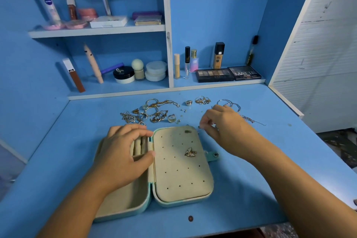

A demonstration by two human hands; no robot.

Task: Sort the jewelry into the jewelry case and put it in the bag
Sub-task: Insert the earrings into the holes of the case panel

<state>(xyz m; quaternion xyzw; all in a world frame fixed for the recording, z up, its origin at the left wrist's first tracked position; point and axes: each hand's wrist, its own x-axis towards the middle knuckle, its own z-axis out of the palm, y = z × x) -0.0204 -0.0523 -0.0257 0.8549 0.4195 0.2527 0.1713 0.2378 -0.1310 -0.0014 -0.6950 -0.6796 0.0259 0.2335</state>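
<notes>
Left hand (123, 152): lies palm down on the left half of the jewelry case (173, 172), fingers loosely curved over the ring rolls (140, 146), thumb tip against the hinge strip; nothing is clasped. Right hand (226, 125): thumb and forefinger closed to a narrow pinch on a small piece (199, 127), too small to identify, just beyond the case's far right corner.

On the near side of the case, a dark round spot (190, 218) marks the blue desk (260, 179).

The case lies open flat at the middle of the desk. Its shell is pale turquoise with rounded corners. The lining is cream and looks soft. The left half is a shallow tray with padded rolls at its far end. The right half carries a cushioned panel punched with rows of small holes. A gold butterfly ornament (190, 152) set with pale stones sits on that panel, right of centre. A turquoise snap tab (212, 155) projects from the case's right edge.

Beyond the case lies loose jewelry: a tangle of gold chains and rings (148, 112) past the left half, a single ring (189, 103), a small gold cluster (202, 100), and thin silver bangles (229, 104) past the right hand. A silver chain (251, 120) trails right of that hand.

Farther back, shelves hold cosmetics, including two dark eyeshadow palettes (214, 75).
</notes>
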